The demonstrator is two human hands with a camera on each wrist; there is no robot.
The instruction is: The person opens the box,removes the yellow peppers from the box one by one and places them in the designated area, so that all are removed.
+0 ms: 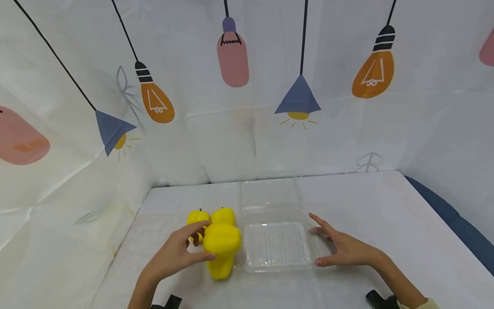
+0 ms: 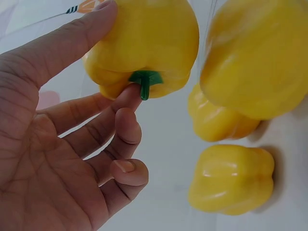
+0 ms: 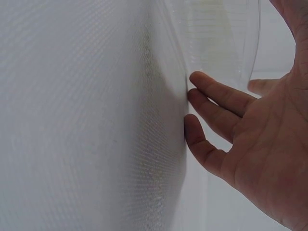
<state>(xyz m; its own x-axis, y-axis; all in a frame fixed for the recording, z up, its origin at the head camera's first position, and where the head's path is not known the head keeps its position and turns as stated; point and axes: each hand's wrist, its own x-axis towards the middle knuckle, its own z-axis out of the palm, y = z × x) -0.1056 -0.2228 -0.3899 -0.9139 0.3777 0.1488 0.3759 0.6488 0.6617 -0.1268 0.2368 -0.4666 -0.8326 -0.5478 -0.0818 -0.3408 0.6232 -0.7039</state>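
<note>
My left hand (image 1: 178, 251) grips a yellow bell pepper (image 1: 222, 238) between thumb and fingers, raised above the table. Its green stem (image 2: 146, 83) faces the palm in the left wrist view. Behind it stand two more yellow peppers, one at the left (image 1: 198, 215) and one beside it (image 1: 224, 216). Another yellow pepper (image 1: 221, 268) is partly hidden under the held one. To the right lies a clear plastic clamshell box (image 1: 278, 271), lid (image 1: 270, 193) folded back. My right hand (image 1: 349, 249), fingers spread, is at the box's right edge; contact is hard to tell.
Everything lies on a white-covered table (image 1: 386, 206). Behind it hangs a white curtain (image 1: 239, 141) printed with lamps and bulbs. A dark blue surface (image 1: 459, 223) shows beyond the table's right edge.
</note>
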